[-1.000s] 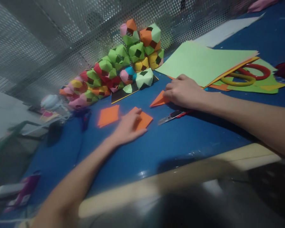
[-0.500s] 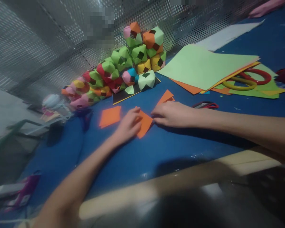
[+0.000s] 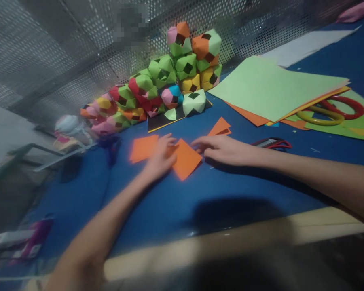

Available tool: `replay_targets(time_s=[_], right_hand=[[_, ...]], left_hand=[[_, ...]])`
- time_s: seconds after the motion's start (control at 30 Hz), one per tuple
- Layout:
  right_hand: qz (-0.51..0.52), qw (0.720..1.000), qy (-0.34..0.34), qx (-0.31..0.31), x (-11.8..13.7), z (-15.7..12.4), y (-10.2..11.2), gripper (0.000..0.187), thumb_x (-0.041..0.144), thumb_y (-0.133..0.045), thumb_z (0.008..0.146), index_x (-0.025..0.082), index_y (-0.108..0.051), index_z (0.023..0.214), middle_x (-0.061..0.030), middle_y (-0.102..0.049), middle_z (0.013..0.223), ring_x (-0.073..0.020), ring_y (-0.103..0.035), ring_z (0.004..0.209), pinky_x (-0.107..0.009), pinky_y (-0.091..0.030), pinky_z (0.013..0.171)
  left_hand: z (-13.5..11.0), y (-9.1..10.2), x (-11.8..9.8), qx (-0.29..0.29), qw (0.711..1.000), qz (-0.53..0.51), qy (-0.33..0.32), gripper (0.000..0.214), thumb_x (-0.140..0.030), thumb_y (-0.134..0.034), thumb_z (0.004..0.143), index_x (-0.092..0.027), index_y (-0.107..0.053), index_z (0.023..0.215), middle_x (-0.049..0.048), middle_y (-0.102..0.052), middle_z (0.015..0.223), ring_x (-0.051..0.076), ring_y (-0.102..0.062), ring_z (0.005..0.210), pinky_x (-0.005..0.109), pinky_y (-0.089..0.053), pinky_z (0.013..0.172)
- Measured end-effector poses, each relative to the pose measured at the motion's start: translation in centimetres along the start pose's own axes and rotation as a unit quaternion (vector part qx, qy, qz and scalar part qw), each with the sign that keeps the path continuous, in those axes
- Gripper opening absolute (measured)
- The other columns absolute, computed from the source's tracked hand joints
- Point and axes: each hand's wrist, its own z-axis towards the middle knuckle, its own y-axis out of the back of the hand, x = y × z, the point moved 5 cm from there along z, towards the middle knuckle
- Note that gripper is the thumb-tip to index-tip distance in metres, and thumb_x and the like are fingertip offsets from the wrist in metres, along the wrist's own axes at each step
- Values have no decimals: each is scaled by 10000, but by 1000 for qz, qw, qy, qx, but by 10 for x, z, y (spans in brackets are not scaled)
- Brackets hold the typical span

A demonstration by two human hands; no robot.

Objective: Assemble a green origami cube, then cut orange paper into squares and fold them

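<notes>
A square of orange paper (image 3: 186,159) lies on the blue tabletop between my two hands, one corner toward me. My left hand (image 3: 161,155) rests at its left edge, fingers loosely apart, partly covering more orange paper (image 3: 142,148) on the left. My right hand (image 3: 223,150) hovers at the square's right corner, index finger and thumb apart with nothing visible between them. Just behind the right hand is a folded orange paper piece (image 3: 221,127), its lower part hidden by the hand.
Stacked folded-paper balls (image 3: 162,72) stand along the perforated metal screen. Green and orange paper sheets (image 3: 269,89) lie at the right, with red and yellow scissor-like handles (image 3: 321,117) on them. A black and red tool (image 3: 269,143) lies behind my right forearm.
My left hand has slid left off the orange square, showing more of it. My right hand's fingers have spread apart. The whole view has shifted slightly.
</notes>
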Motion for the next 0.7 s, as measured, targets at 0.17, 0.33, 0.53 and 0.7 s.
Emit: replay_targets(time_s=[0.17,0.33,0.53,0.7], right_hand=[[49,998,-32,-6,-1,-6,2,248,268,-514,905,171,-708,1023,-57,-745,991,-171,-694,839,-264,-528,725],[131,985,-94,-61,2,-8,-1,360,373,-568,899,135,-575,1168,-62,-696,860,-160,-655,698,-255,-511,565],[115,986,-55,-103,8,-8,2,275,282,-622,837,141,-628,1074,-38,-689,808,-147,-635,677,-243,-495,577],[185,972,-109,-92,5,-9,3,109,200,-617,823,173,-636,719,9,-622,572,-123,-584,509,-244,-477,506]], left_hand=[[1,1,0,-66,991,-111,42,371,-145,-570,772,-194,-529,1137,153,-505,1386,263,-523,1269,493,-423,1060],[-1,5,-14,-104,960,-230,121,414,-159,-605,755,-206,-522,1158,100,-583,1240,194,-609,1049,376,-516,891],[-5,11,-44,-89,948,-278,123,350,-190,-663,739,-202,-586,1080,64,-651,1093,191,-620,996,351,-506,864],[-2,15,-40,-81,934,-314,150,229,-306,-675,790,-196,-613,980,64,-681,1095,179,-639,926,345,-502,843]])
